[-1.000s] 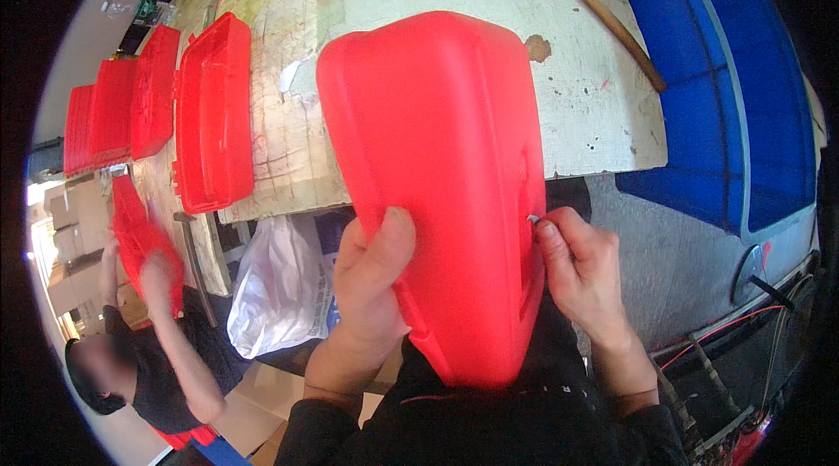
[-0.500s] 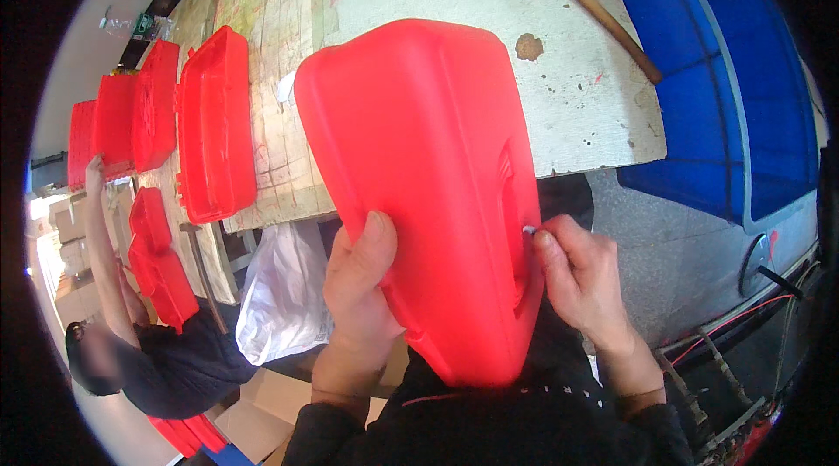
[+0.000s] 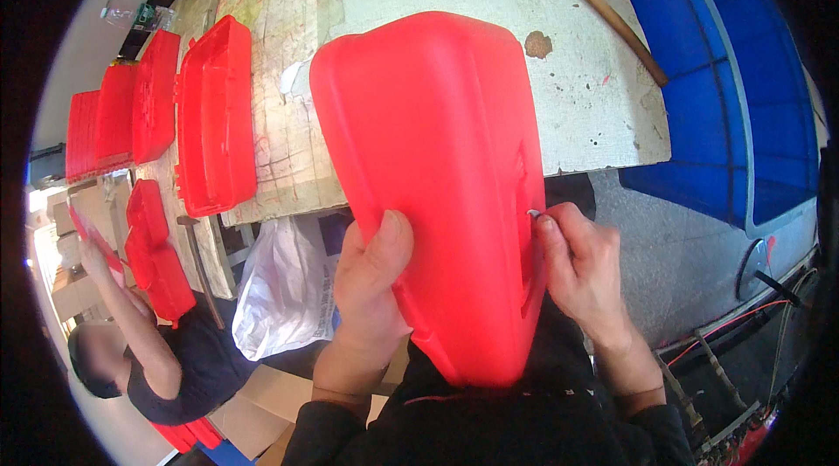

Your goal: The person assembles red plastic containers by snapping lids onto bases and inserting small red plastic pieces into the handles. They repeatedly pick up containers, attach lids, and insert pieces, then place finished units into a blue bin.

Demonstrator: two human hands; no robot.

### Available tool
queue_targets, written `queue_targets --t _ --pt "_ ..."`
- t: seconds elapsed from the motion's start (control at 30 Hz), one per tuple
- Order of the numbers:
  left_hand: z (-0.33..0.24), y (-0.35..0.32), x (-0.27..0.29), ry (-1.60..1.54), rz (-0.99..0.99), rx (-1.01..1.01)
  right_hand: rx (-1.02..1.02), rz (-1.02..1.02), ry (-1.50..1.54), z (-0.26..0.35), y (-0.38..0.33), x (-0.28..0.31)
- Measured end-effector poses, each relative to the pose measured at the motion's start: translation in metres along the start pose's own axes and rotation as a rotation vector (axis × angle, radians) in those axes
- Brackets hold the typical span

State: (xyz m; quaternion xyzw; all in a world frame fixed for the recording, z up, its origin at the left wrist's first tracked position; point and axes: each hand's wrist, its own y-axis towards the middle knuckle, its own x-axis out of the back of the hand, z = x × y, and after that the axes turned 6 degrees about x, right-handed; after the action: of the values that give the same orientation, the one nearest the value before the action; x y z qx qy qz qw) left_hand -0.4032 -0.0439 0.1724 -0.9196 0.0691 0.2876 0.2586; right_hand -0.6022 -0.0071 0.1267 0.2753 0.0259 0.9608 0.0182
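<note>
At frame centre: red shell [image 3: 437,169] held tilted over the desk [image 3: 577,99] edge | left hand [image 3: 371,278] clasps its lower left side, thumb on top | right hand [image 3: 581,269] pinches a small pale bit at its right rim | hammer [image 3: 603,7] upper right | red trays [image 3: 214,117] upper left.

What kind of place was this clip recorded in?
Probably a small plastics workshop. A scarred, stained white workbench carries matching red moulded plastic shells standing in a row and a wooden-handled hammer, and a co-worker at the left handles another red plastic piece.
</note>
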Motion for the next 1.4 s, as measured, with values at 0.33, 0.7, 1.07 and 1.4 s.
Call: queue_targets --t 0.33,0.7,1.07,1.4 --pt "0.003 0.0 0.005 -0.003 0.028 -0.012 -0.114 0.019 0.052 0.0 -0.02 -0.003" --pt "-0.002 0.006 0.011 -0.027 -0.256 -0.13 -0.019 -0.03 0.135 0.002 -0.014 0.011" --pt "-0.004 0.007 0.031 -0.107 -0.156 -0.154 0.09 0.027 0.04 0.011 0.012 -0.017" --pt "0.001 0.034 0.103 -0.264 -0.015 -0.173 -0.032 0.062 0.195 0.002 -0.026 0.005"
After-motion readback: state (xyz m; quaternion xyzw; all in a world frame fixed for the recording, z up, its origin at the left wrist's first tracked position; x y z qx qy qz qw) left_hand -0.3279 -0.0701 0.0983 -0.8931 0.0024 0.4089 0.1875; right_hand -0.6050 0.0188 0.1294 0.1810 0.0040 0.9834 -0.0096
